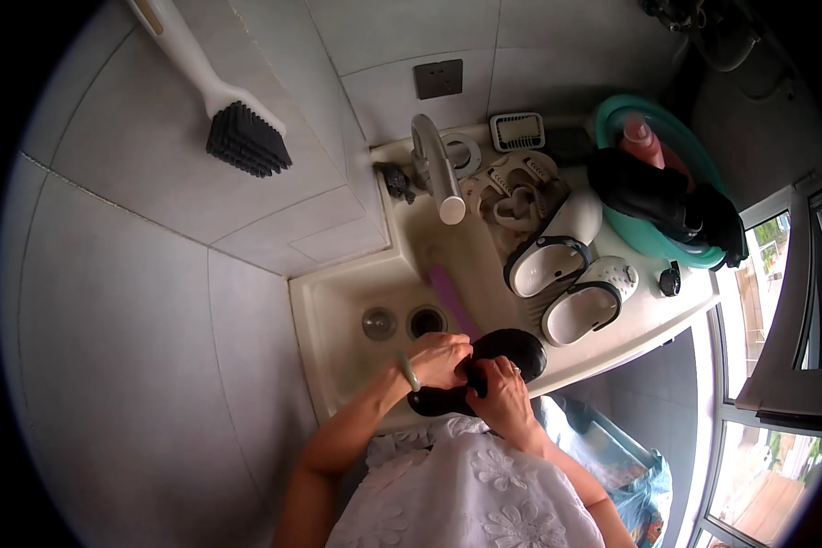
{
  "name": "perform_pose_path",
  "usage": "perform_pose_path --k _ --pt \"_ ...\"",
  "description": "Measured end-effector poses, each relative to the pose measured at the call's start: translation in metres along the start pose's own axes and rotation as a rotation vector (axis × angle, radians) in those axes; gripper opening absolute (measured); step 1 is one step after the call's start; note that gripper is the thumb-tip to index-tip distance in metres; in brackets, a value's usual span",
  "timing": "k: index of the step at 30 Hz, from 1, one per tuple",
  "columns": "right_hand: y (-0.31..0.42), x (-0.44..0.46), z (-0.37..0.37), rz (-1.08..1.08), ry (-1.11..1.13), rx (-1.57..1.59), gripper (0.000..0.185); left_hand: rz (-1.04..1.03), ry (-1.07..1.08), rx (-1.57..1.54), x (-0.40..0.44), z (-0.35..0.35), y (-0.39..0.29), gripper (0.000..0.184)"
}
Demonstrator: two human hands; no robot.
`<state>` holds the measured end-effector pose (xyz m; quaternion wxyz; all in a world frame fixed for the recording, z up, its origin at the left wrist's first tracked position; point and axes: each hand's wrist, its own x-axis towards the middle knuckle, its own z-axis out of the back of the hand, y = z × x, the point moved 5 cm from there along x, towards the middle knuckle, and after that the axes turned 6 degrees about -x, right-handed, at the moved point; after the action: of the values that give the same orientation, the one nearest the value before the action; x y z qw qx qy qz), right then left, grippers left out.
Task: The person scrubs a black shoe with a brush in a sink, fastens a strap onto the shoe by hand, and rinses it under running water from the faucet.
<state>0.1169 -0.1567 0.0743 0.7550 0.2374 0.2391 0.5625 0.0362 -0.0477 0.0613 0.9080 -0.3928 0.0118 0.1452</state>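
A black item (511,354), which looks like a shoe or sandal, lies across the front edge of the sink (324,365). My left hand (440,359) is closed on its middle from the left, with a bracelet at the wrist. From the right, my right hand (502,397) grips the same part, fingers curled and close to the left ones. The hands hide part of the item. Behind them a purple strip (451,300) slants down the basin. The faucet (439,173) stands above it.
White clogs (583,315) and beige sandals (521,187) rest on the ribbed counter. A teal basin (623,224) holds dark cloth and a pink bottle (642,142). A soap dish (517,132) sits by the wall. At upper left hangs a brush (247,137). A small black object (669,279) lies at right.
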Motion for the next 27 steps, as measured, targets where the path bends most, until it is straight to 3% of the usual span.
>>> perform_pose_path --k 9,18,22,27 --pt "-0.004 0.001 0.004 -0.047 -0.029 0.067 0.041 -0.161 0.046 -0.229 -0.005 0.009 -0.002 0.012" --pt "-0.011 -0.001 -0.003 -0.038 -0.025 0.036 0.042 -0.172 0.171 -0.022 0.014 -0.003 -0.011 0.018" --pt "-0.006 0.001 0.005 -0.007 -0.062 0.056 0.039 -0.151 0.067 0.021 0.014 0.000 -0.012 0.018" --pt "-0.002 -0.003 0.007 -0.060 -0.083 0.007 0.034 -0.081 -0.028 -0.155 0.002 0.006 0.016 0.022"
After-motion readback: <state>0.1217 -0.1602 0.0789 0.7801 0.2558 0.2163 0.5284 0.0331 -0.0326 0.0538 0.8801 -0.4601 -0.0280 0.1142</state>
